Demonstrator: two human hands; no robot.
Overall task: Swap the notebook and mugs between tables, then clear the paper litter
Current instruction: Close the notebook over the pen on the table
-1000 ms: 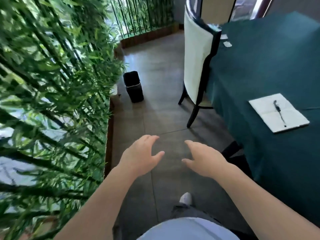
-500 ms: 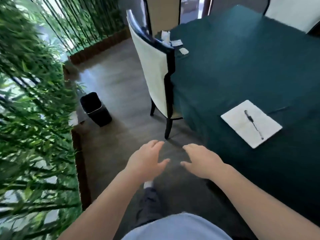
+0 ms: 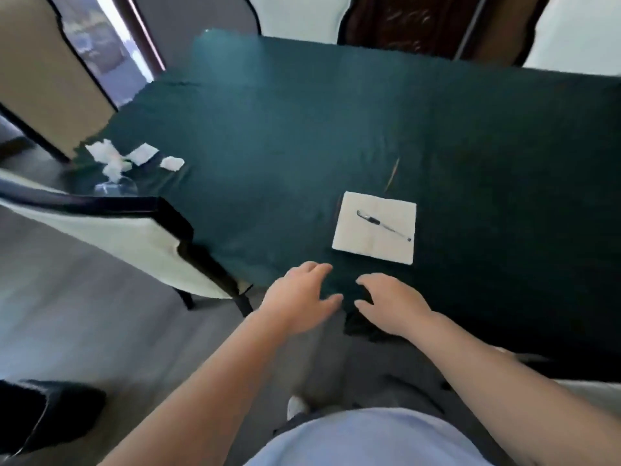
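An open white notebook (image 3: 369,237) lies near the front edge of a table with a dark green cloth (image 3: 302,129), and a black pen (image 3: 383,225) rests on its pages. Crumpled white paper scraps (image 3: 134,157) sit at the table's far left corner. My left hand (image 3: 297,299) and my right hand (image 3: 393,304) hover side by side at the table's near edge, just below the notebook, fingers spread, holding nothing. No mugs are in view.
A white-backed chair with a black frame (image 3: 111,230) stands at the table's left side. A thin wooden stick (image 3: 392,174) lies behind the notebook. More chairs (image 3: 295,15) stand behind the table. A black object (image 3: 40,415) sits on the floor at lower left.
My view has swung right, away from the bamboo plants and the black bin, toward the table. The notebook now lies directly ahead and both hands have reached the table's edge.
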